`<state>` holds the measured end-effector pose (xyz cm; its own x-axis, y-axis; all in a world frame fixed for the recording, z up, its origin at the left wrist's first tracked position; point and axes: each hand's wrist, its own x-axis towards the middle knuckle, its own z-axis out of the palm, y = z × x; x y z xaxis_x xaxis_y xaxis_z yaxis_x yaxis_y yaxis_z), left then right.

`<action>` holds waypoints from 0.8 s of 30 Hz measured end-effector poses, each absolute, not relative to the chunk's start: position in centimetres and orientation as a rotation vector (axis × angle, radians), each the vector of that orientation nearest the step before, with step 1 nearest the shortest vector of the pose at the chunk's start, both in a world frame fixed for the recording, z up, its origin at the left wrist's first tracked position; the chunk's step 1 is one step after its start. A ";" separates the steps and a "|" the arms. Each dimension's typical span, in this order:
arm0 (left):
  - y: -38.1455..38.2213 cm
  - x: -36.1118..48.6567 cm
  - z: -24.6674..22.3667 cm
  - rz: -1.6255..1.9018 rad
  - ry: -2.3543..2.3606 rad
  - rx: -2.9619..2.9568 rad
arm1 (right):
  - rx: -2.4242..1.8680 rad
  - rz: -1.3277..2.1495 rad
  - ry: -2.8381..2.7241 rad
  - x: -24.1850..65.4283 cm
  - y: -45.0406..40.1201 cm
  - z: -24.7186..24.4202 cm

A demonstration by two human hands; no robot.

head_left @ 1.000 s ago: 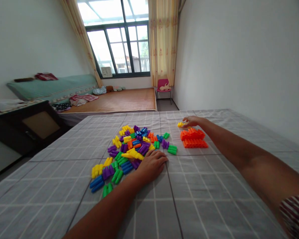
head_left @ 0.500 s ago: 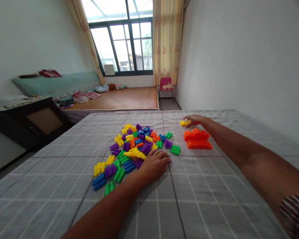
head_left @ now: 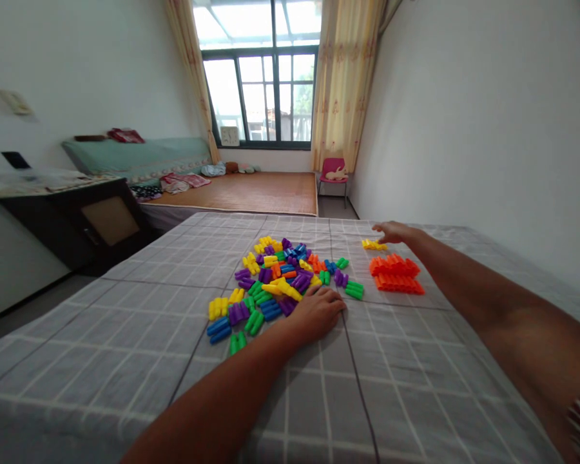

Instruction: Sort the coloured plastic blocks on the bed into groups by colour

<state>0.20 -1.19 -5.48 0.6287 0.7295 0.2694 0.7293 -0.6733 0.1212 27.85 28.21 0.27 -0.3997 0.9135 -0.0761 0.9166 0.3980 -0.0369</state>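
My left hand point(head_left: 319, 310) lies palm down on the cloth at the near right edge of a loose pile of plastic building blocks point(head_left: 270, 276), its fingers loosely stretched and holding nothing. The blocks are yellow, purple, green, blue and orange. Farther off at the right, my right hand point(head_left: 391, 232) hovers just above and behind a small row of yellow blocks point(head_left: 373, 245), with its fingers apart. Nearer to me than the yellow row sit joined orange blocks point(head_left: 396, 274) in two rows, under my right forearm's left side.
A grey checked cloth point(head_left: 319, 399) covers the table. Beyond it stand a bed with a brown mat point(head_left: 261, 193) and a pink chair point(head_left: 333, 169). A dark cabinet point(head_left: 77, 212) is at the left, a white wall point(head_left: 473, 116) at the right.
My right hand has let go of the yellow blocks and lifted slightly away from them. The left hand stays by the pile. The camera view has shifted a little to the left.
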 end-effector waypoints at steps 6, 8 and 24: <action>-1.2 0.2 -6.0 0.457 1.309 2.879 | 1.131 0.020 3.058 15.5 23.3 2.6; -1.3 0.2 -6.0 0.443 1.325 2.885 | 0.940 0.005 3.120 10.8 21.0 2.4; -1.1 0.0 -6.4 0.432 1.298 2.933 | 0.855 -0.393 3.139 -0.3 20.6 -0.1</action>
